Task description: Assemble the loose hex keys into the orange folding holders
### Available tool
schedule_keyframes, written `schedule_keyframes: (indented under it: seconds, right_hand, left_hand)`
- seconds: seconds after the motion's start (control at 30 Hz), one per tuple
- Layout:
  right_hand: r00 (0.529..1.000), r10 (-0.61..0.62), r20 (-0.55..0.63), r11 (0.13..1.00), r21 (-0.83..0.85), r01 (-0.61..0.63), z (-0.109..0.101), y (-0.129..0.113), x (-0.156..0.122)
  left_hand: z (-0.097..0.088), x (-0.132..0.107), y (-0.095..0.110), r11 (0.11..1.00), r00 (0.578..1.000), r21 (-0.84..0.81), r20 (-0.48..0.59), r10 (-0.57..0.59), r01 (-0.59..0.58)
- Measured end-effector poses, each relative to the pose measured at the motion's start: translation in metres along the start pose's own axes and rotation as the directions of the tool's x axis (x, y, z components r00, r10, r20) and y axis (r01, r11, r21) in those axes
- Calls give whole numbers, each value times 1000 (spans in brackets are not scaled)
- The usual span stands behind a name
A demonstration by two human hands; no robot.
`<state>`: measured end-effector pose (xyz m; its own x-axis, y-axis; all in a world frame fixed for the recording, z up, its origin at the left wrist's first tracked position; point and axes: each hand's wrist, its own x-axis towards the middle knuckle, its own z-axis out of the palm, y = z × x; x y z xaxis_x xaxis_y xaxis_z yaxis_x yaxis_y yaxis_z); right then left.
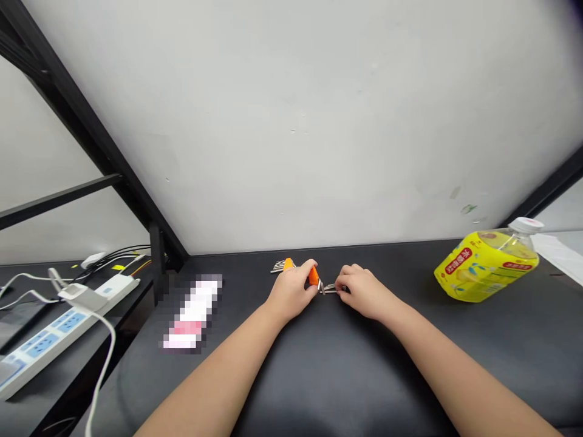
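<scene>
My left hand (294,290) is closed around an orange tool (314,275) near the middle of the black desk. Several thin metal rods (277,266) stick out from an orange part (288,263) behind that hand; whether both orange parts are one piece is hidden. A short metal end (321,286) shows at the fingertips. To the right, my right hand (362,289) has its fingers curled down at some slim metal pieces (330,289) between the two hands. Their exact kind is too small to make out.
A bottle with a yellow label (485,267) stands tilted in view at the right. A pixelated phone-shaped item (195,312) lies left. Beyond the desk's left edge is a white power strip (64,334) with a charger and cables. A pale wall (319,121) rises behind.
</scene>
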<state>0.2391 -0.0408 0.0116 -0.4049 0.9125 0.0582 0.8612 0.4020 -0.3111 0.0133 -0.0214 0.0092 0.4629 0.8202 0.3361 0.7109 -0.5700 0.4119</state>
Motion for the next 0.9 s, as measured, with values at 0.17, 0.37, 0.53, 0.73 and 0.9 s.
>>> schedule_keyframes:
  seconds: [0.17,0.37,0.53,0.73,0.9]
  right_hand:
    - [1000,11,24,998,64,-13,0,-8,-3]
    - [994,77,-84,890,455,-30,-19,-1,-7]
    - [990,89,-113,793,610,-2,-26,-3,-8]
    - [985,47,-164,833,551,53,-24,-3,-8]
    - [976,203,81,615,765,-192,-23,-9,-8]
  left_hand:
    - [1,0,-2,1000,999,15,-20,27,-26]
    - [0,1,-4,998,998,53,-62,32,-29]
    - [0,1,-1,995,997,83,-38,64,-61]
    - [0,1,2,985,994,135,-11,110,-108]
    - [-3,0,11,953,986,254,30,166,-168]
